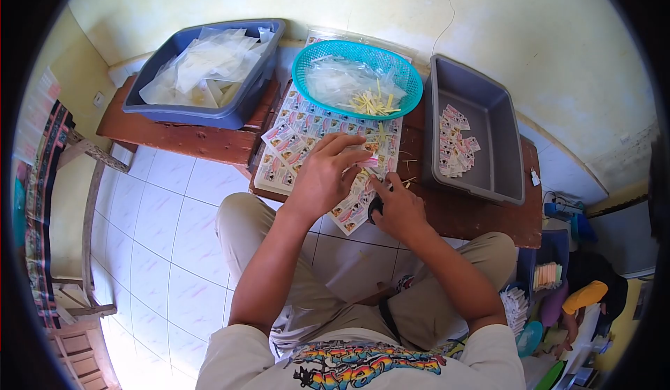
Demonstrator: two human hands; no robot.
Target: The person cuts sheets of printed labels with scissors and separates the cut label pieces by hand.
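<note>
My left hand [326,175] is closed over the stack of printed label sheets [280,170], its fingertips pinching a small printed label [373,160] with a pink edge. To its right, close to the fingertips, my right hand [401,212] is closed around a pair of scissors, with the black handle [375,207] showing below the thumb; the blades are mostly hidden. A printed sheet [352,211] sticks out over the bench's front edge under my hands. Thin yellowish offcuts lie near the right fingers.
A turquoise basket [301,86] with clear plastic and yellow strips stands behind my hands. At left, a blue-grey tub [237,114] holds translucent sheets. At right, a grey tub [492,189] contains cut labels [457,146]. All rest on a brown bench [447,212]. Another person [586,296] bends at far right.
</note>
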